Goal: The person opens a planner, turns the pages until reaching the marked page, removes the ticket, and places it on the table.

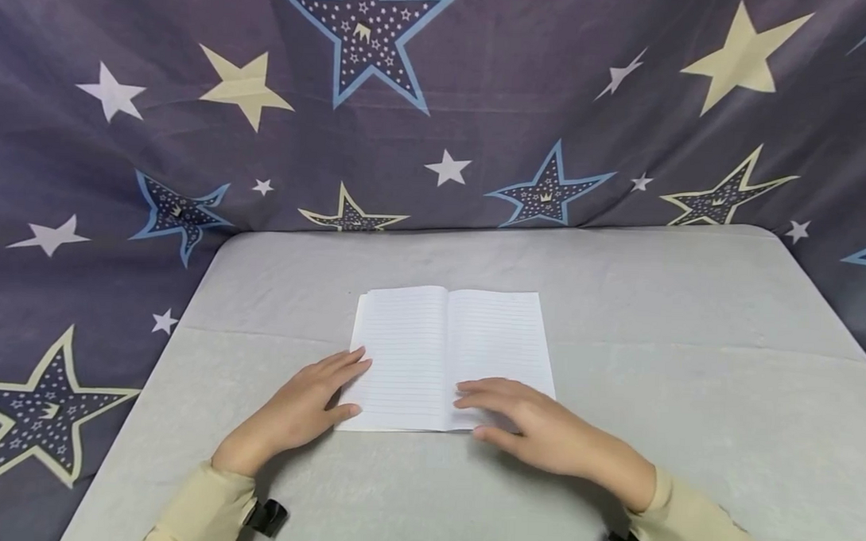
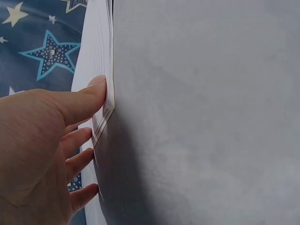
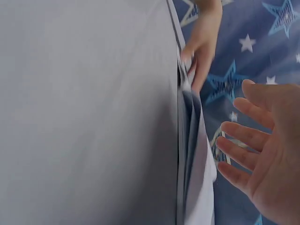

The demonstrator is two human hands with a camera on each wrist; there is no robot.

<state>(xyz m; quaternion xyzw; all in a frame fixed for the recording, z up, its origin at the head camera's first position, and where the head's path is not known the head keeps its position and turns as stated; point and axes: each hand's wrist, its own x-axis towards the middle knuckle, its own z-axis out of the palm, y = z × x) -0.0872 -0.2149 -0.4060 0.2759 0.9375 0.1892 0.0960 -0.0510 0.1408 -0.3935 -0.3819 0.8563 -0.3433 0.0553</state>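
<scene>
An open lined notebook (image 1: 406, 325) lies on the grey-covered table, its white pages without writing. My left hand (image 1: 302, 405) rests at the left page's outer edge, fingers extended and thumb near the lower corner. In the left wrist view, the thumb (image 2: 82, 101) touches the edge of the pages (image 2: 104, 42). Over the lower part of the right page is my right hand (image 1: 535, 425), its fingers loosely spread. The right wrist view shows this right hand (image 3: 269, 150) apart from the notebook's pages (image 3: 199, 164), holding nothing.
The grey table cover (image 1: 687, 375) stretches around the notebook on all sides. Behind and left of the table hangs a dark cloth (image 1: 518, 82) printed with stars. Black straps (image 1: 267, 518) sit at both wrists, below beige sleeves (image 1: 206, 505).
</scene>
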